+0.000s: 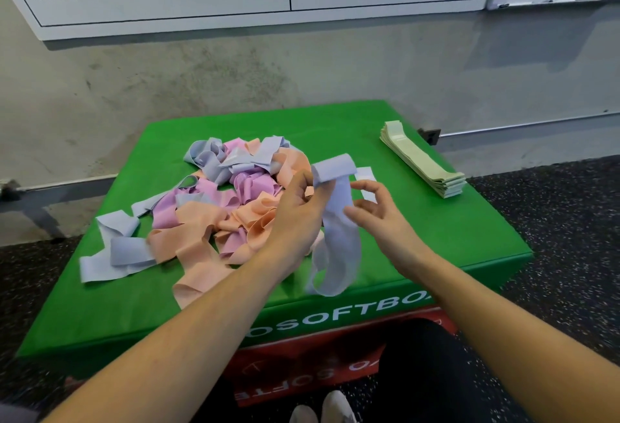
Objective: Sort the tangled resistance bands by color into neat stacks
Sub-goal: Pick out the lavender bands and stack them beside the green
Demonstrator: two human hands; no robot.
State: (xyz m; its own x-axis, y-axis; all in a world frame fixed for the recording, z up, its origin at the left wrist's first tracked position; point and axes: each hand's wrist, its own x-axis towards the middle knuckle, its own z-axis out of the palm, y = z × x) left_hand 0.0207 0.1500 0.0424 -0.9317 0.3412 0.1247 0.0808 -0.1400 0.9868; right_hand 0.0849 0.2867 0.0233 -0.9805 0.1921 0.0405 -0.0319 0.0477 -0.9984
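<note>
Green foam box top (419, 221), mid-frame: our left hand (295, 218) pinches the pale lavender elastic band (339, 231); our right hand (372, 211), fingers apart, should flatten it.

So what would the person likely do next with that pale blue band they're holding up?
Probably lay it flat on the pale blue piece just behind the hands. The left hand holds the blue band lifted clear of the tangled pile; only the green stack looks finished, and the right hand is open beside it.
</note>
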